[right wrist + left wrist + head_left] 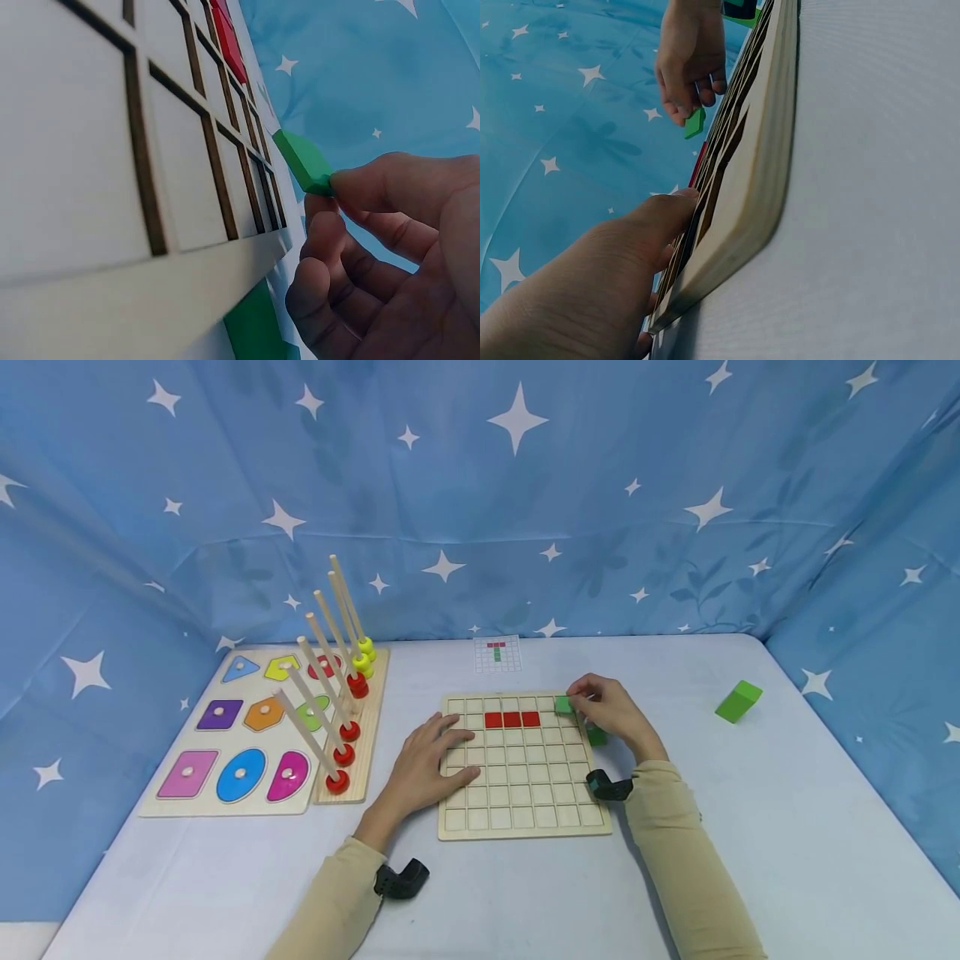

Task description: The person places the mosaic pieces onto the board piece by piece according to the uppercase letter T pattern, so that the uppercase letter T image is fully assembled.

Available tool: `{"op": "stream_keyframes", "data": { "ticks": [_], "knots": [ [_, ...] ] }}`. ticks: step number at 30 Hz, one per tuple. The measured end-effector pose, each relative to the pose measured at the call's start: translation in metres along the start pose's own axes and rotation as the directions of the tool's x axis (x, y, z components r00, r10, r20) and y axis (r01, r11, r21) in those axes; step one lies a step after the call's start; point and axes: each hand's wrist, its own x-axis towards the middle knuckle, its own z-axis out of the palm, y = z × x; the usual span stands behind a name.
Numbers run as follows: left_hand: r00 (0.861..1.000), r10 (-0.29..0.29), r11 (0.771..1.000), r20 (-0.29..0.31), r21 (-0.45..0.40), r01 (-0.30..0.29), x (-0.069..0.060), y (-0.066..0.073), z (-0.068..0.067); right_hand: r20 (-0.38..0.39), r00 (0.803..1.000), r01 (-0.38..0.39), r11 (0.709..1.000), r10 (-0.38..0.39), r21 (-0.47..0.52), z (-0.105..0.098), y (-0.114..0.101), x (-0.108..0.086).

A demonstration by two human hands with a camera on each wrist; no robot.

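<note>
One green tile (301, 160) is pinched in the curled right hand (611, 706).

No words, brands or numbers can be read. The 1 sign is on the small white card (482, 667) beyond the board (525, 818): a printed T-shaped figure (497, 652), red across the top, green below.

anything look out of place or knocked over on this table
Nothing looks spilled or damaged. Mildly odd: one green block sits alone on the right side of the table, turned at an angle and well apart from the grid board. The three red tiles lie in a neat row.
</note>
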Motion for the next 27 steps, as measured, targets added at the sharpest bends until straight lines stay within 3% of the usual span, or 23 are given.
{"op": "stream_keyframes", "data": {
  "ticks": [27],
  "knots": [
    [1.0, -0.001, 1.0, 0.005, 0.02, 0.001, 0.001, -0.001, 0.001, 0.027, 0.995, 0.092, 0.995, -0.091, -0.03, 0.013, -0.01, 0.001]
  ]
}}
